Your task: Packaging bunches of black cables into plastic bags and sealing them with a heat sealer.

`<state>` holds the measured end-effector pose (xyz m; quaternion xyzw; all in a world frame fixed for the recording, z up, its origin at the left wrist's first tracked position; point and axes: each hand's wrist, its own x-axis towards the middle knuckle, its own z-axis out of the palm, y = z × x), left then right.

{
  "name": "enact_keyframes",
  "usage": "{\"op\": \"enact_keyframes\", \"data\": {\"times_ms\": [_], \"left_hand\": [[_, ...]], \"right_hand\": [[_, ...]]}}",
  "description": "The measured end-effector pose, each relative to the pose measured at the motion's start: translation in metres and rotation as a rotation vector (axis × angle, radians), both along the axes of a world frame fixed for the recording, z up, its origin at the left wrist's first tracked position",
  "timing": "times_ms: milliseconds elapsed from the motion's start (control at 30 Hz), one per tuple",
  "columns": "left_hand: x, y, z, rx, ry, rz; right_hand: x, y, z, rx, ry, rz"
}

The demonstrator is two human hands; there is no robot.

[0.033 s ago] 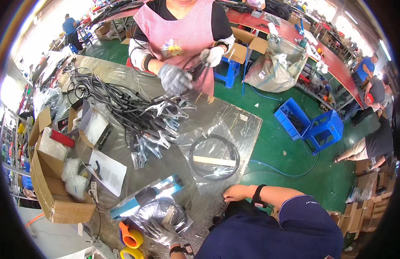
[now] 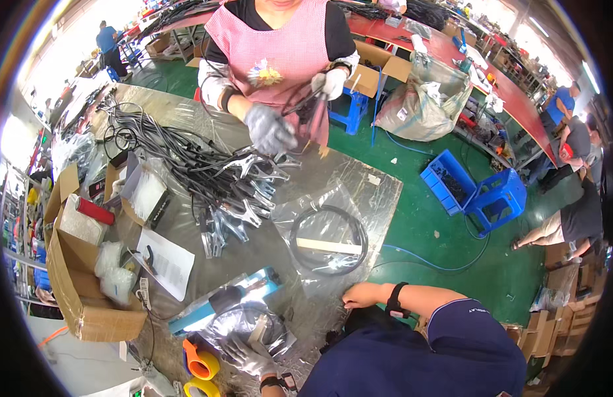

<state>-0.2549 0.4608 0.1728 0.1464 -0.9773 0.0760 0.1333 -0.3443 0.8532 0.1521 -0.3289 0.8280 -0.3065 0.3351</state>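
My left hand (image 2: 249, 357), in a pale glove, lies with its fingers stretched out over a clear plastic bag (image 2: 278, 336) at the table's near edge. Inside that bag are a coiled dark cable and a pale strip. The bag lies against a long blue bag sealer (image 2: 191, 320). My bare right hand (image 2: 360, 296) rests at the table's right edge with its fingers curled in, and nothing shows in it. Just beyond it lies another clear bag (image 2: 319, 281) holding a coiled black cable (image 2: 366, 239), a pale flat strip (image 2: 328, 246) and metal clamps.
A pile of black cables (image 2: 167, 149) with metal clamps (image 2: 245, 213) covers the table's middle. Left are an open cardboard box (image 2: 111, 324), a paper sheet (image 2: 171, 264) and tape rolls (image 2: 202, 365). Across the table, a co-worker's gloved hands (image 2: 269, 129) handle dark cables.
The co-worker's grey-gloved hand has shifted slightly down toward the clamps. My own hands and the bags have not visibly moved.
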Motion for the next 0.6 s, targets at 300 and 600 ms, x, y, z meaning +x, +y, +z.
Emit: {"op": "enact_keyframes", "data": {"times_ms": [300,600], "left_hand": [[0.002,0.001,-0.004,-0.026,-0.021,0.023],[0.004,-0.007,-0.013,-0.024,0.017,0.001]], "right_hand": [[0.001,0.002,-0.017,-0.04,0.008,0.007],[-0.002,0.0,-0.009,0.008,-0.004,0.043]]}}
